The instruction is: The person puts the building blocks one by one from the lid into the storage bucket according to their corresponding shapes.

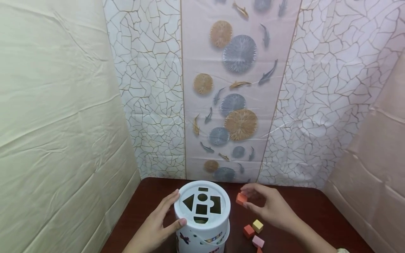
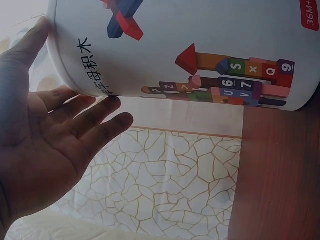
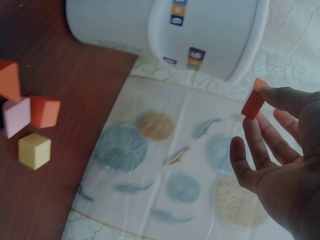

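A white bucket (image 1: 182,233) of toy blocks stands upright, its lid (image 1: 221,191) cut with holes of several shapes. My left hand (image 1: 158,219) rests against the lid's left rim, thumb near the front and fingers further back. In the left wrist view the fingers of that left hand (image 2: 55,130) lie fairly straight against the printed bucket (image 2: 165,35). To the right of the lid, my right hand (image 1: 272,205) pinches an orange-red block (image 1: 241,199) between thumb and fingertips. The right wrist view shows this block (image 3: 254,100) held apart from the bucket (image 3: 115,25).
On the dark red table (image 1: 294,200), right of the bucket, lie a yellow cube (image 1: 257,226), a red block (image 1: 248,231), a pink block (image 1: 258,241) and a partly cut-off red-orange piece (image 1: 259,250). A patterned cloth (image 1: 158,105) hangs behind the table.
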{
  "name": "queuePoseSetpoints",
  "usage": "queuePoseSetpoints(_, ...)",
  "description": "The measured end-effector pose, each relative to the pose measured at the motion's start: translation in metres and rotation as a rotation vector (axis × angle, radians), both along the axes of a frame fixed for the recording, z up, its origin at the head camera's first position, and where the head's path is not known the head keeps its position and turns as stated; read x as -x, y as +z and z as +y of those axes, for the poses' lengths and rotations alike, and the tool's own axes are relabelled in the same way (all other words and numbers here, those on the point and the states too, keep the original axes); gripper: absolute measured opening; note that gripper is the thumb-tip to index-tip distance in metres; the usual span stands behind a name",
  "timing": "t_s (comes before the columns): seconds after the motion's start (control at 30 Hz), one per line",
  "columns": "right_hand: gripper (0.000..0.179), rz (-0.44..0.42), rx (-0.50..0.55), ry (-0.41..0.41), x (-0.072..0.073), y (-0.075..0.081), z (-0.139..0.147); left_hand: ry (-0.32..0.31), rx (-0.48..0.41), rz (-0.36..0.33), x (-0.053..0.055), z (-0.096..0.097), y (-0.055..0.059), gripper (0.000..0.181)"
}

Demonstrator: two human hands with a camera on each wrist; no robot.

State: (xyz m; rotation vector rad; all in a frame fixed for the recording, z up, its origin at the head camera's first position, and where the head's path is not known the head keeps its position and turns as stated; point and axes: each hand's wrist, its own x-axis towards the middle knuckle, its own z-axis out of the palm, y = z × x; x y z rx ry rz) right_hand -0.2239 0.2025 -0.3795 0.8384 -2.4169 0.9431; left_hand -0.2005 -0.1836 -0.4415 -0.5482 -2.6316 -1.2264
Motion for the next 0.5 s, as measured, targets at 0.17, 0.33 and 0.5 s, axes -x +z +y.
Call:
queuePoseSetpoints(0.17, 0.038, -0.007, 0.007, 0.023, 0.001, 0.008, -0.013, 0.004, -0.009, 0.004, 0.001, 0.0, 0.0, 0.085)
queuePoseSetpoints(0.33, 0.04, -0.004, 0.015, 0.047, 0.002, 0.011, -0.026, 0.006, -0.021, 0.004, 0.002, 0.0, 0.001, 0.086)
queuePoseSetpoints(0.5, 0.039, 0.012, 0.014, 0.098, 0.001, 0.012, -0.04, 0.013, -0.033, 0.014, 0.004, -0.001, 0.001, 0.087)
